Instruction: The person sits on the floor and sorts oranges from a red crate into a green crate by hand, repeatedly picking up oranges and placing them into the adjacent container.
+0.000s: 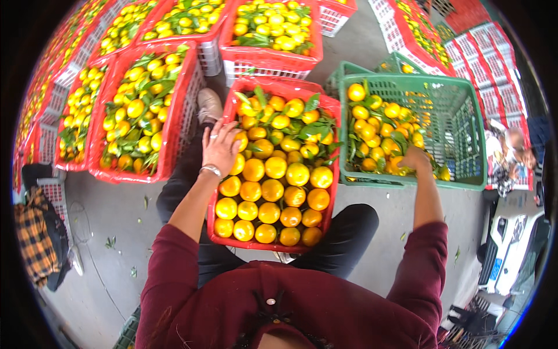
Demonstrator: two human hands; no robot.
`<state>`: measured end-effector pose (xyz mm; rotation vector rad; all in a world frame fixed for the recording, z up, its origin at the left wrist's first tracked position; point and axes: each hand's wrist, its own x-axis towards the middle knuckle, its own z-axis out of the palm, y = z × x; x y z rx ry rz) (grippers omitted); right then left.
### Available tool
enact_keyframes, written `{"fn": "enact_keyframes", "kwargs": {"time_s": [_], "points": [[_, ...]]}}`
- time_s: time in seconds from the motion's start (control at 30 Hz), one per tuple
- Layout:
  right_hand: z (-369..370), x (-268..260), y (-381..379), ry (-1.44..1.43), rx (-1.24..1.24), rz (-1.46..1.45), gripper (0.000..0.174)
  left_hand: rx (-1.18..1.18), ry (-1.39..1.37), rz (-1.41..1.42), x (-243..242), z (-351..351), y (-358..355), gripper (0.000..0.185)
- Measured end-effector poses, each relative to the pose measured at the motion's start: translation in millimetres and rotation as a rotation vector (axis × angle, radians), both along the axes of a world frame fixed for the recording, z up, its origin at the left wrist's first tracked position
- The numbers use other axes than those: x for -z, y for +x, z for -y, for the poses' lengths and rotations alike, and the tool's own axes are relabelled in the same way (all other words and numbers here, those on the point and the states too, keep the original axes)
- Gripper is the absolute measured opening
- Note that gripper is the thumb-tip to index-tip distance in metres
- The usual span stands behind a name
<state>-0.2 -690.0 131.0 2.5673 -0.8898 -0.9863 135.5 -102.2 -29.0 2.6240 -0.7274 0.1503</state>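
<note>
A crate lined with red plastic (336, 183) stands between my knees, with mandarins (272, 190) in neat rows at its near end. Leafy mandarins (279, 120) lie loosely over its far end. My left hand (220, 148) rests over the crate's left rim, fingers apart, its tips by the fruit. It wears a ring and a bracelet. To the right, my right hand (416, 159) reaches down into a green plastic crate (444, 83), touching the heap of leafy mandarins (375, 131). Its fingertips are partly hidden among the fruit, so whether it grips one cannot be told.
Filled red-lined crates (135, 118) stand to the left, and another crate (270, 54) stands ahead. White crates (492, 65) are stacked at far right, near a person (508, 152) and a white vehicle (505, 253). A person in checked clothing (37, 235) is at left. Leaves litter the concrete floor (117, 218).
</note>
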Motion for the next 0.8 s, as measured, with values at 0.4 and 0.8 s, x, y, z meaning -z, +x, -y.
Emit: {"fn": "enact_keyframes", "kwargs": {"time_s": [0.4, 0.8], "points": [[-318, 100, 90, 1.258, 0.026, 0.860, 0.058, 0.008, 0.023, -0.021, -11, -2, -2, 0.055], [-370, 121, 68, 0.914, -0.100, 0.713, 0.095, 0.329, -0.007, -0.201, -20, 32, 12, 0.040]]}}
